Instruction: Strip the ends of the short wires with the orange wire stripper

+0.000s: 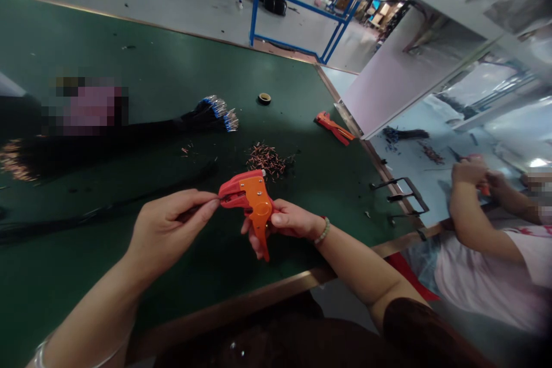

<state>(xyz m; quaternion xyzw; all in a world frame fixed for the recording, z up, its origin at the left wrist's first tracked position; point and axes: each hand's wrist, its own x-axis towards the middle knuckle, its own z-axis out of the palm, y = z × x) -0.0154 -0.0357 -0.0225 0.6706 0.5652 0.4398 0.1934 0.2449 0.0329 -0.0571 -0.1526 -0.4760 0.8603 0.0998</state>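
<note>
My right hand (291,219) is wrapped round the handles of a red and orange wire stripper (255,198), held above the green table. Its jaws point left, toward my left hand (172,224). There my thumb and forefinger are pinched together at the jaw opening on a thin dark wire, mostly hidden by the fingers. Just behind the stripper lies a small heap of copper-coloured wire scraps (268,160). A thick bundle of black wires (142,131) stretches across the left of the table, with blue and silvery terminals at its right end and bare copper at the other.
Loose black wires (129,202) lie beyond my left hand. A tape roll (264,99) and a second red and orange stripper (334,127) rest farther back. At right, a co-worker's hands (472,171) work over a lighter table (431,187). A black metal frame (405,195) sits at the tables' joint.
</note>
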